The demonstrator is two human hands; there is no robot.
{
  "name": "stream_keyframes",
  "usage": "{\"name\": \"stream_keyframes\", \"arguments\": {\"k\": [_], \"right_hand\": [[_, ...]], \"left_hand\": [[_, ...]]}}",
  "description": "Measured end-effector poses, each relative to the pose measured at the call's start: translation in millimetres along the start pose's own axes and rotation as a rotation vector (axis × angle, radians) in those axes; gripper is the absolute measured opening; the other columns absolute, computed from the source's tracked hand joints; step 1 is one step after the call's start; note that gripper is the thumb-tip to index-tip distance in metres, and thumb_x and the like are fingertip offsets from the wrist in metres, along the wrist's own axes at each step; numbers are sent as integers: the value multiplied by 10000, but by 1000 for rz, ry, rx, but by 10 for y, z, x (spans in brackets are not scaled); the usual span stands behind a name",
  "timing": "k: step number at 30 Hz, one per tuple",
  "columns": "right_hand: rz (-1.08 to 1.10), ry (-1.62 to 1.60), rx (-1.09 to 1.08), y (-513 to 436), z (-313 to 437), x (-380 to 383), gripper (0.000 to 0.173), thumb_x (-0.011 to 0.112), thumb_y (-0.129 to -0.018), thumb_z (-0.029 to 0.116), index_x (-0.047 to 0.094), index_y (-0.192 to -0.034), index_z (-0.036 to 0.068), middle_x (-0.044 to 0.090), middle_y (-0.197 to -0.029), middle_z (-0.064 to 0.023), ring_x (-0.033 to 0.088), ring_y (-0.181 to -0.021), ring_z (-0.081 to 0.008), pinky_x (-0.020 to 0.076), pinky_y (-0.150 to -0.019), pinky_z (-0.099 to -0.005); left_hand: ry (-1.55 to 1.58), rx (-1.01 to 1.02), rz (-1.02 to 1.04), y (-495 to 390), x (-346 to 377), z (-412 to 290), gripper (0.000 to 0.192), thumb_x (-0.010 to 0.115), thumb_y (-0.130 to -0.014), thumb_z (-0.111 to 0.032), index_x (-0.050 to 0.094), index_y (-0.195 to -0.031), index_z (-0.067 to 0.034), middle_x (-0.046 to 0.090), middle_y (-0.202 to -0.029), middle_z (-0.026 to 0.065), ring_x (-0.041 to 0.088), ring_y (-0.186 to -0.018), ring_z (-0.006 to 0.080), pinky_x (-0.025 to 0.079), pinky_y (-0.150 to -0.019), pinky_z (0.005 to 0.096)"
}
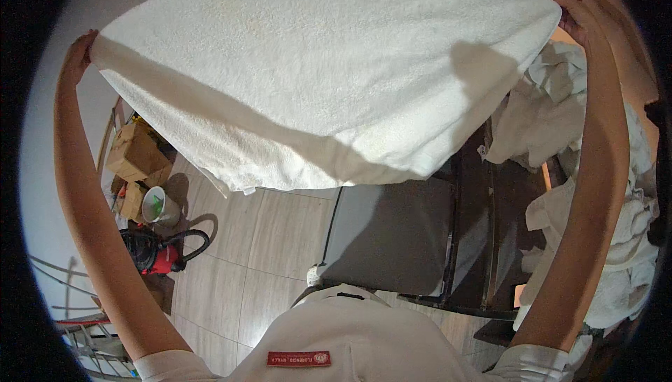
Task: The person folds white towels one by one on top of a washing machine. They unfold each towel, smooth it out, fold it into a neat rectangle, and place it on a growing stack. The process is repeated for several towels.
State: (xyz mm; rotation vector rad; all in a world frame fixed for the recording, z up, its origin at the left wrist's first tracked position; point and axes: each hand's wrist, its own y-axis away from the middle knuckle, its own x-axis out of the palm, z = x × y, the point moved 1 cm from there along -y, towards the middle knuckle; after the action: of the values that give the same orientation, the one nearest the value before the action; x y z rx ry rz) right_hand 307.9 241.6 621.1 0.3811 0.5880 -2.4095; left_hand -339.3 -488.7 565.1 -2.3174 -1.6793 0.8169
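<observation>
A large white terry towel [315, 67] is spread wide between my raised arms, its far edge near the top of the view. At its left corner my left hand [81, 56] grips the cloth. My right hand [575, 14] holds the opposite corner at the upper right, fingers partly hidden by the hand and cloth. The lower edge sags, with a small white tag at lower left. Shadows fall across the towel. Beneath it lies a dark grey padded surface [391, 235].
Crumpled white towels [614, 256] are heaped on the right. To the left stand cardboard boxes [134, 153], a white bucket [160, 206] and a red and black vacuum cleaner [163, 258] on the tiled floor [273, 240]. A metal rack [100, 340] is at lower left.
</observation>
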Motion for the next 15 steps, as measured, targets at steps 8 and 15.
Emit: {"name": "stream_keyframes", "arguments": {"k": [8,15], "right_hand": [[-39,-217,-35,-81,-187,-18,385,638,-845,219,580,-1211,117,607,-1107,-22,601,-883,-118,511,-820,-262],[-777,770,-555,242,-85,202,293,571,-868,259,615,-1119,115,636,-1004,-70,605,-934,-211,471,-817,-355]], "left_hand": [[-95,16,-127,236,132,-137,436,561,-897,-328,517,-1266,-99,587,-1137,23,562,-1010,131,456,-877,262],[-478,259,15,537,208,-370,382,517,-909,-315,540,-1248,-141,592,-1133,55,576,-1011,212,427,-924,334]]}}
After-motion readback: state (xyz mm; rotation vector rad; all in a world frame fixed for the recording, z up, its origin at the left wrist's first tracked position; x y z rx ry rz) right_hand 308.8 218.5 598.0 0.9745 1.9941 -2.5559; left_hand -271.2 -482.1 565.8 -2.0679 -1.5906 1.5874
